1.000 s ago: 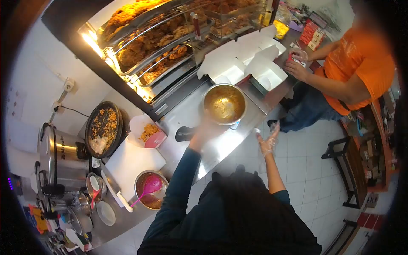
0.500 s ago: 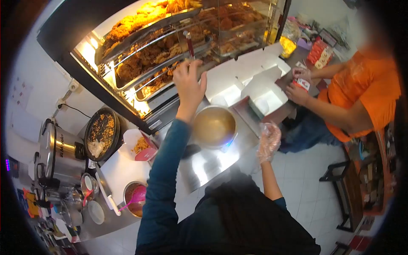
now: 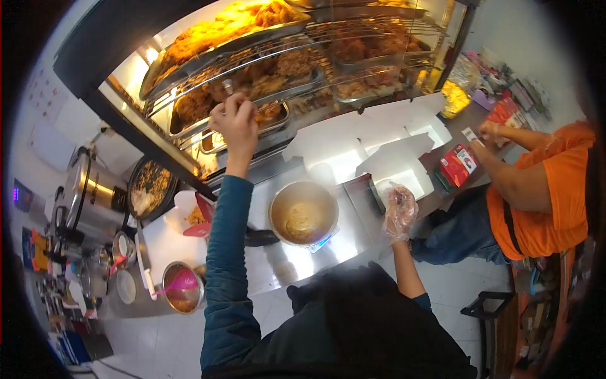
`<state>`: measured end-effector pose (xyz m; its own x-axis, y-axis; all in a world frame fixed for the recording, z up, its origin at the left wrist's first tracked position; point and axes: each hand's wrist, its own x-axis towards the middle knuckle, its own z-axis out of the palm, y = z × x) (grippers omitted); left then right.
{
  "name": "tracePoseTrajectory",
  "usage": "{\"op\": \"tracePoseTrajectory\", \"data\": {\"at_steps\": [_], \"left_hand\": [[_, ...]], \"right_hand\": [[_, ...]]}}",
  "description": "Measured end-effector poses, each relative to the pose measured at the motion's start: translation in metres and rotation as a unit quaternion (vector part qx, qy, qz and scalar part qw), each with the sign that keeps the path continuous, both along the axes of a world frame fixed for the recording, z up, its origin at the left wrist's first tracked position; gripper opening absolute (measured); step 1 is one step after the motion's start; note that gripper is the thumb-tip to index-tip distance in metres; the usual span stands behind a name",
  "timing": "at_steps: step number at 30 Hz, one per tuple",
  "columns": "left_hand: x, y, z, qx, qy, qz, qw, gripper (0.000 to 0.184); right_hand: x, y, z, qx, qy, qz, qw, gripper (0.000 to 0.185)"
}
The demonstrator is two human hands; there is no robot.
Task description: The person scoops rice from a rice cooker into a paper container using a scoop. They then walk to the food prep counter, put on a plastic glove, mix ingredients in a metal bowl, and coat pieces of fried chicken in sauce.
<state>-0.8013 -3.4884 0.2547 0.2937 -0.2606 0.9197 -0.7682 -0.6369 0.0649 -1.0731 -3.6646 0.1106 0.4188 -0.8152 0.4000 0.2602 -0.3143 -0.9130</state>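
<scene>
My left hand (image 3: 235,125) is bare and raised before the lit warming cabinet (image 3: 104,101). Its fingers are closed round a metal-tipped handle (image 3: 228,86), mostly hidden by them. Trays of fried chicken (image 3: 233,24) fill the shelves behind it. My right hand (image 3: 400,211) wears a clear plastic glove and hovers by the near edge of an open white box (image 3: 413,180). Those fingers are curled in; whatever they may hold is hidden. Between my arms stands a metal pot (image 3: 304,213) with a tan, steaming content.
At right, a person in an orange shirt (image 3: 536,183) works near a red box (image 3: 457,165). Left on the counter are a knife (image 3: 145,256), a bowl with a pink spoon (image 3: 183,287), a black pan (image 3: 151,186) and a steel cooker (image 3: 95,196).
My left hand has moved left and its fingers have closed round the handle. My gloved right hand stays near the box. The person's hands have moved away from the red box.
</scene>
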Motion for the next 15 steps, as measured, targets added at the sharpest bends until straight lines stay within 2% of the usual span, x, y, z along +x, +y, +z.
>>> {"op": "tracePoseTrajectory", "data": {"at_steps": [2,5,6,9,11,14,15], "left_hand": [[0.005,0.025,-0.001,-0.016,-0.012,0.049,0.999,0.014],[0.012,0.066,-0.006,0.039,-0.013,0.109,0.993,0.021],[0.014,0.079,-0.008,0.049,-0.003,0.124,0.991,0.020],[0.008,0.101,-0.002,0.067,0.008,0.187,0.980,0.017],[0.008,0.113,-0.001,0.069,0.008,0.215,0.974,0.017],[0.025,0.140,-0.011,0.023,0.020,0.165,0.986,0.016],[0.028,0.143,-0.012,0.003,0.016,0.150,0.989,0.016]], "right_hand": [[0.001,0.007,-0.019,0.077,-0.003,0.038,0.996,0.019],[0.004,0.018,-0.050,0.073,0.019,0.063,0.995,0.019],[0.005,0.027,-0.044,0.106,0.030,0.068,0.992,0.018],[0.008,0.037,-0.048,0.099,0.132,0.099,0.981,0.018],[0.012,0.039,-0.077,0.063,0.186,0.177,0.964,0.029],[0.020,0.043,-0.097,-0.020,0.308,0.310,0.899,0.044],[0.024,0.047,-0.107,-0.019,0.288,0.311,0.906,0.044]]}}
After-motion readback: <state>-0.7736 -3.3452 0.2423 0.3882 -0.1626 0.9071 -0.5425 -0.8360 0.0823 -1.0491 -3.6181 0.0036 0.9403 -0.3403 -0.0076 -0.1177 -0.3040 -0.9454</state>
